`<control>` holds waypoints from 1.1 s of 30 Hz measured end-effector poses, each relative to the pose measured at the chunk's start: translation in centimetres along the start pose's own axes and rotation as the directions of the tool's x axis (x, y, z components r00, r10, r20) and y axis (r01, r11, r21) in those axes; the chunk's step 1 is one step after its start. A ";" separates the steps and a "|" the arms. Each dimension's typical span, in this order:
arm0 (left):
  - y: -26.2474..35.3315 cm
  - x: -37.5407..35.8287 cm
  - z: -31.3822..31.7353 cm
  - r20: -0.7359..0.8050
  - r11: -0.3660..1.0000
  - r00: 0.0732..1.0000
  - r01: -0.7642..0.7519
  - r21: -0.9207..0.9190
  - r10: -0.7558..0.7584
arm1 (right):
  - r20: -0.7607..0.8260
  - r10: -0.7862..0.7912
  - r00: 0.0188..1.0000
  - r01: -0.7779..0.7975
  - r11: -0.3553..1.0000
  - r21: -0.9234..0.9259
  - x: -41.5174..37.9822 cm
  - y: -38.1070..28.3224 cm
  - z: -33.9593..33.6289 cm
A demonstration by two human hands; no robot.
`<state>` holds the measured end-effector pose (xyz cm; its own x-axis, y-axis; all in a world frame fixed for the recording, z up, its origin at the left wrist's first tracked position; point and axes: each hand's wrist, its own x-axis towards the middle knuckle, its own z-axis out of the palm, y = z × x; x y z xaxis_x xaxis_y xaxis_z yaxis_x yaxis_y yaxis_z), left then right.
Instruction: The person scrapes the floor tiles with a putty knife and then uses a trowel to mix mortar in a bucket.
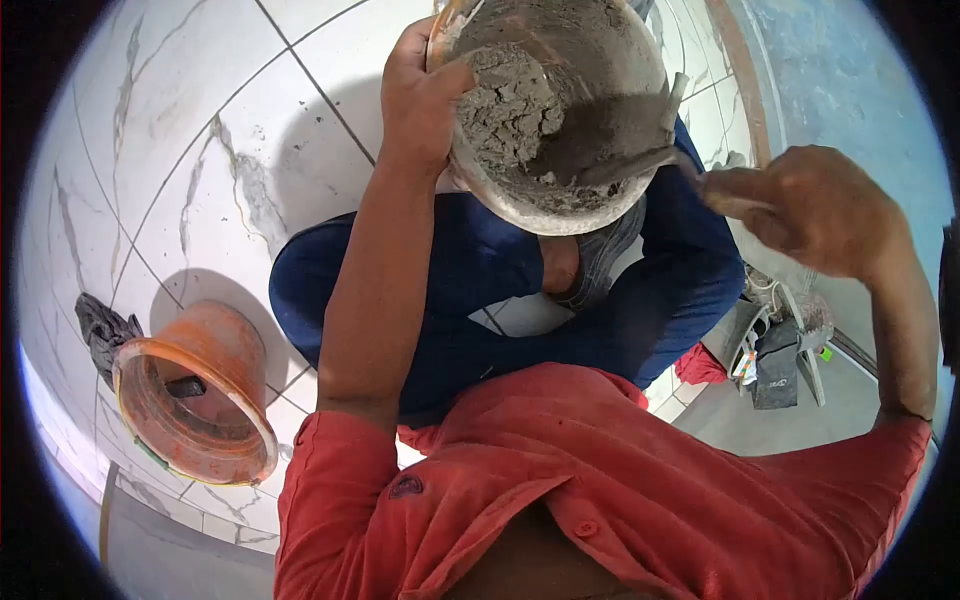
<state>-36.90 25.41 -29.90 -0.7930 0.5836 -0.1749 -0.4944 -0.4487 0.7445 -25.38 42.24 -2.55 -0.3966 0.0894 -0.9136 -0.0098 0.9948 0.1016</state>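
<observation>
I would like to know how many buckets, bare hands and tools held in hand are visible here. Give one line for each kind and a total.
Buckets: 2 (grey-filled bucket, orange bucket)
Bare hands: 2 (left hand, right hand)
Tools held in hand: 1 (trowel-like tool)
Total: 5

I count two hands (425, 108) (835, 212) here, two buckets (615, 50) (222, 342), one trowel (640, 164), one clump of grey mortar (505, 110), one red shirt (610, 470) and one crumpled dark bundle (100, 338).

The top edge crops the bucket (548, 221), and the right hand (825, 210) hides part of the trowel (637, 164).
</observation>
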 end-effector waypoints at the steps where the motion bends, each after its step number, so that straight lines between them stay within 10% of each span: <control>1: 0.0 -0.1 0.1 0.007 1.000 1.000 0.001 0.000 -0.001 | -0.002 0.005 1.000 -0.005 1.000 0.004 0.8 -0.7 0.3; 7: -0.1 0.0 -0.3 -0.050 0.995 0.998 -0.037 0.095 0.042 | -0.069 0.033 0.997 -0.036 0.998 -0.048 8.2 -3.5 5.7; 12: -0.2 0.2 -0.2 -0.035 0.998 0.999 0.008 0.066 -0.006 | -0.199 -0.005 0.980 0.056 0.966 0.251 7.0 1.1 5.5; 25: 0.7 0.0 -0.5 -0.041 0.952 0.999 0.038 0.303 -0.027 | -0.405 -0.002 0.914 0.040 0.996 0.084 7.3 3.0 5.2; 33: 0.9 1.0 -0.5 -0.048 0.979 0.997 0.061 0.193 -0.053 | -0.259 0.165 0.952 -0.123 0.978 0.169 12.3 -1.0 5.0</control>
<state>-38.30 25.21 -29.68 -0.7817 0.5736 -0.2446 -0.4642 -0.2734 0.8425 -25.66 42.59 -15.82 -0.6167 0.2364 -0.7509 0.1949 0.9700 0.1453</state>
